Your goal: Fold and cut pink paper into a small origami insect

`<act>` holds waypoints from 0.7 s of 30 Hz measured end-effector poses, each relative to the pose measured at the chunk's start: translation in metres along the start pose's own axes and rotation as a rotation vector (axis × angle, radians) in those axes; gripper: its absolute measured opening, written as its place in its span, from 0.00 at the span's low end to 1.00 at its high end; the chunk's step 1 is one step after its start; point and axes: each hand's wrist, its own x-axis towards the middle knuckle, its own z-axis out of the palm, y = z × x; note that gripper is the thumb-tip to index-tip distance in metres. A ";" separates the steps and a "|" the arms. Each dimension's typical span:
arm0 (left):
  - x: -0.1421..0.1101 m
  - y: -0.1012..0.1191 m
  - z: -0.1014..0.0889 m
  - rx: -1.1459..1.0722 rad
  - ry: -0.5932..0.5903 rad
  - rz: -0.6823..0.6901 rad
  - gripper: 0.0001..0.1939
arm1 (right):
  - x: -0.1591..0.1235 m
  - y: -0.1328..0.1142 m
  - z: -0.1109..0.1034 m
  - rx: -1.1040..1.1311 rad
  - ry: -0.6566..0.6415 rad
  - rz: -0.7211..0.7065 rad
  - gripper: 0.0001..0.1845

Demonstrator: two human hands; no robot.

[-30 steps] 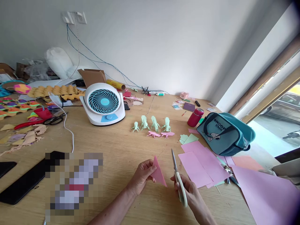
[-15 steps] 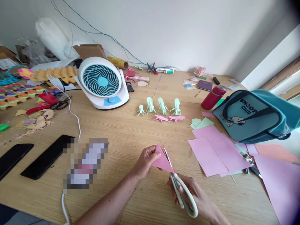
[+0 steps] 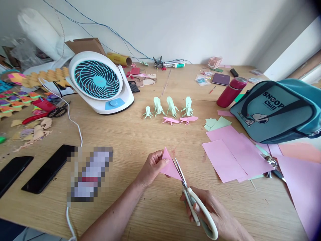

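My left hand (image 3: 154, 167) pinches a folded pink paper triangle (image 3: 170, 168) between thumb and fingers, its tip pointing away from me. In my right hand (image 3: 200, 202) is a pair of scissors (image 3: 200, 209) with white handles, the blades slightly parted. The blades lie along the right edge of the triangle, near its lower right corner; I cannot tell if they touch the paper. Beyond my hands stand several pale green folded paper insects (image 3: 172, 106), with two pink paper insects (image 3: 188, 119) in front of them.
Pink paper sheets (image 3: 224, 160) and green paper pieces (image 3: 220, 123) lie at the right, by a teal bag (image 3: 281, 110) and a red bottle (image 3: 231, 92). A fan (image 3: 100, 83) stands at the back left. Phones (image 3: 48, 169) and a white cable (image 3: 77, 125) lie at the left.
The scissors have drawn back slightly from the pink triangle, down and to the right. My left hand still holds the triangle. The whole view has shifted a little.
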 end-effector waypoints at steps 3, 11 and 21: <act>0.002 -0.001 -0.003 0.010 0.026 0.010 0.14 | 0.000 0.002 0.000 -0.013 -0.006 0.003 0.27; 0.004 -0.007 -0.004 -0.085 0.010 -0.058 0.14 | 0.002 0.000 0.003 -0.048 0.033 0.001 0.20; 0.002 -0.007 0.003 -0.056 -0.021 -0.040 0.14 | 0.002 0.001 0.003 -0.165 0.090 0.009 0.20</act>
